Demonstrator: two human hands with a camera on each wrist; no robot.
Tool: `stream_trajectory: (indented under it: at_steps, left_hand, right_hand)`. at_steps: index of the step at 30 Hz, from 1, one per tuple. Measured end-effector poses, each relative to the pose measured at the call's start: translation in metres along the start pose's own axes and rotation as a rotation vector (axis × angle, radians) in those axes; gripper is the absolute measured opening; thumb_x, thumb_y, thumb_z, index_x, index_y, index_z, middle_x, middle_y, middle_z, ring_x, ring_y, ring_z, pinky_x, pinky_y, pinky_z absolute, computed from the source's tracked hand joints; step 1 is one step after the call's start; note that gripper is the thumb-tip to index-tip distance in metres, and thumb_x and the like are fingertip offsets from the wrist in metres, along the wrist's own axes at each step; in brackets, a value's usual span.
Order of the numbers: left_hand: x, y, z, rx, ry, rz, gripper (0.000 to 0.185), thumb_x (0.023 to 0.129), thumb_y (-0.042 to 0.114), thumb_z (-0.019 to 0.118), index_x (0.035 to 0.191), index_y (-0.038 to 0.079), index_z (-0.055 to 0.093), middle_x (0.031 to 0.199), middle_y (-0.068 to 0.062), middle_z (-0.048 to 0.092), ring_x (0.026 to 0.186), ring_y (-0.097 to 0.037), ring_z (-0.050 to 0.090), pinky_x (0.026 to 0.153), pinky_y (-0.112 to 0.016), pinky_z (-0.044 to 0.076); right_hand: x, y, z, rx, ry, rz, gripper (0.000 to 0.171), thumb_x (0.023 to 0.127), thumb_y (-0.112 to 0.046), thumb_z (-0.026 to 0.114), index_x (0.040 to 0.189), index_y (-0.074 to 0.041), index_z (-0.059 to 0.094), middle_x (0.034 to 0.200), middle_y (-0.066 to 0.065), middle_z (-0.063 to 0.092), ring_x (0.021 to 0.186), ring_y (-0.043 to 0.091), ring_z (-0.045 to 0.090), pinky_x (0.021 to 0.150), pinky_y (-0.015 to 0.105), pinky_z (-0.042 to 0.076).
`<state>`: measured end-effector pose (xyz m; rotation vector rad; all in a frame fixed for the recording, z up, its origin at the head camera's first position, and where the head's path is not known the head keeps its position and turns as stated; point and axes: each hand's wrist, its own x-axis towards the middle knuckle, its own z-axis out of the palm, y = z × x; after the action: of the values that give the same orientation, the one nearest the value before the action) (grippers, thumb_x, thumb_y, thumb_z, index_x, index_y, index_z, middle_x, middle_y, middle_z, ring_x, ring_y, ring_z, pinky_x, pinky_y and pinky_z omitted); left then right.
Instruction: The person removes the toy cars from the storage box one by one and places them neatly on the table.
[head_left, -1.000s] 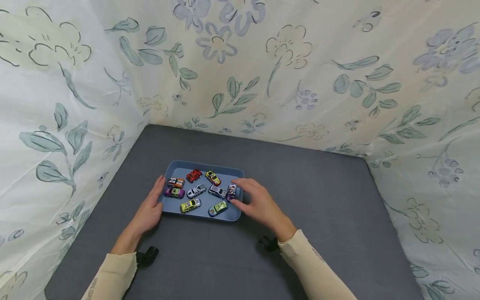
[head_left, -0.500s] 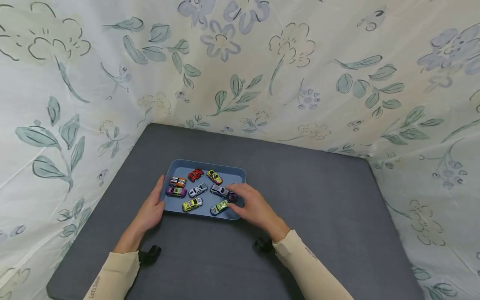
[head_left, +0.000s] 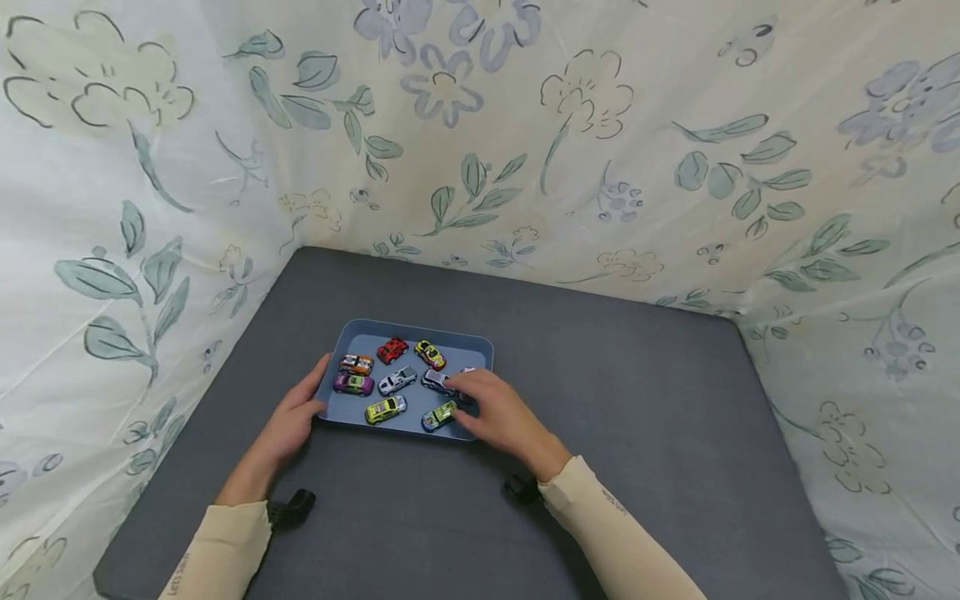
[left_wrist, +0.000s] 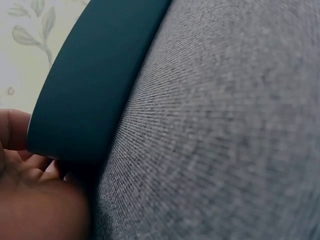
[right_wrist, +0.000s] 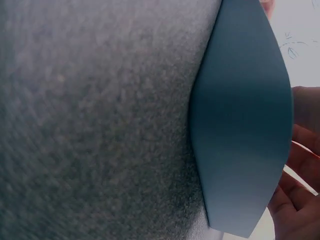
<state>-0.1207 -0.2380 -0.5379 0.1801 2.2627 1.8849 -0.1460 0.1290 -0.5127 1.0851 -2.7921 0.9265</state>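
A blue tray (head_left: 411, 332) on the grey table holds several toy cars, among them a red one (head_left: 392, 349), a yellow one (head_left: 430, 354), a silver one (head_left: 396, 381) and a lime one (head_left: 386, 408). My left hand (head_left: 294, 417) grips the tray's left edge, thumb on the rim. In the left wrist view its fingers (left_wrist: 35, 200) sit at the tray wall (left_wrist: 95, 85). My right hand (head_left: 491, 407) reaches over the tray's right side, fingers curled down round a purple-and-white toy car that is mostly hidden beneath them. The right wrist view shows the tray's outer wall (right_wrist: 240, 125) and fingers (right_wrist: 300, 165) behind it.
The grey cloth-covered table (head_left: 637, 400) stretches to the right and front of the tray. Floral fabric walls (head_left: 525, 150) close it in at the left, back and right. A green car (head_left: 438, 414) lies just left of my right hand.
My right hand has moved left and down over the tray's right side, covering the purple-and-white car that showed before. The left hand stays on the tray's left edge.
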Motion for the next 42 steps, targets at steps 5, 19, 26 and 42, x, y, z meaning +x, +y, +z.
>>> stream_trajectory:
  at_steps: [5, 19, 26, 42]
  left_hand:
    - [0.0, -0.003, -0.002, -0.035, -0.019, 0.006, 0.079, 0.101, -0.014, 0.041, 0.172, 0.0, 0.01, 0.179, -0.021, 0.005, 0.163, -0.04, -0.001, 0.108, -0.002, 0.017]
    - [-0.003, -0.013, -0.004, -0.023, -0.049, 0.055, 0.091, 0.103, -0.003, 0.068, 0.174, 0.002, 0.011, 0.178, -0.026, 0.011, 0.16, -0.049, 0.017, 0.108, -0.009, 0.036]
    - [-0.001, -0.021, -0.005, -0.059, -0.078, 0.103, 0.094, 0.101, -0.008, 0.069, 0.174, 0.004, 0.011, 0.177, -0.029, 0.012, 0.154, -0.055, 0.024, 0.105, -0.013, 0.045]
    - [-0.002, -0.016, -0.001, -0.023, -0.064, 0.087, 0.095, 0.101, -0.006, 0.07, 0.174, 0.005, 0.011, 0.176, -0.03, 0.012, 0.155, -0.053, 0.024, 0.105, -0.011, 0.042]
  right_hand:
    - [0.003, -0.001, 0.003, -0.057, -0.044, 0.017, 0.042, 0.097, -0.015, 0.084, 0.137, -0.01, 0.075, 0.135, 0.002, 0.072, 0.129, 0.019, 0.062, 0.112, 0.04, 0.05]
    - [0.009, -0.004, 0.007, -0.16, -0.12, -0.032, 0.029, 0.097, -0.019, 0.085, 0.125, -0.014, 0.082, 0.126, -0.002, 0.076, 0.108, 0.018, 0.056, 0.093, 0.035, 0.052]
    - [0.009, -0.003, 0.011, -0.172, -0.158, -0.016, 0.028, 0.097, -0.02, 0.085, 0.124, -0.015, 0.082, 0.124, -0.003, 0.077, 0.109, 0.017, 0.055, 0.093, 0.033, 0.05]
    - [0.008, 0.003, 0.009, -0.148, -0.128, -0.054, 0.027, 0.097, -0.022, 0.086, 0.122, -0.013, 0.083, 0.122, -0.001, 0.077, 0.112, 0.019, 0.058, 0.098, 0.037, 0.053]
